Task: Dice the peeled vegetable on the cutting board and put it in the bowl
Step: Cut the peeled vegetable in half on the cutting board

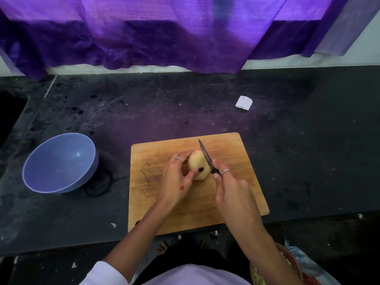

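A peeled pale-yellow potato (197, 164) lies whole near the middle of the wooden cutting board (232, 153). My left hand (174, 179) grips the potato from its left side, thumb across its front. My right hand (230, 192) holds a black-handled knife (205, 155), whose blade rests across the potato's right side and points away from me. An empty blue bowl (59, 163) stands on the counter to the left of the board.
The board lies on a dark stone counter (185, 108) and overhangs its front edge. A small white paper packet (244, 102) lies behind the board at the right. A purple curtain (164, 31) hangs along the back wall. A dark opening (10, 114) sits at the far left.
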